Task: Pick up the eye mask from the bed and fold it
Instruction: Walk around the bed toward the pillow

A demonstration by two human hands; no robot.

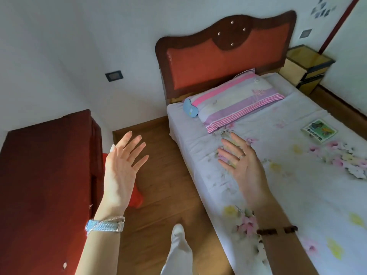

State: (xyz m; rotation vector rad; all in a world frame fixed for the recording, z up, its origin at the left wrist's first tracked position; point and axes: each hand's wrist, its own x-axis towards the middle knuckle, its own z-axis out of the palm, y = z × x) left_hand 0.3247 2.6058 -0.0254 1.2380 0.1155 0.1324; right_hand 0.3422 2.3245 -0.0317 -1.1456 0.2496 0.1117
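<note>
The eye mask (190, 110) is lying on the bed (278, 175) well ahead of both hands, propped against the near end of the striped pillow (238, 100), its long axis running along the mattress edge. It is sitting between the two, somewhat nearer the right hand (238, 161). The left hand (123, 161) is hovering over the wooden floor (158, 175). Both are spread wide, holding nothing. A book (319, 130) is resting beyond the right hand.
</note>
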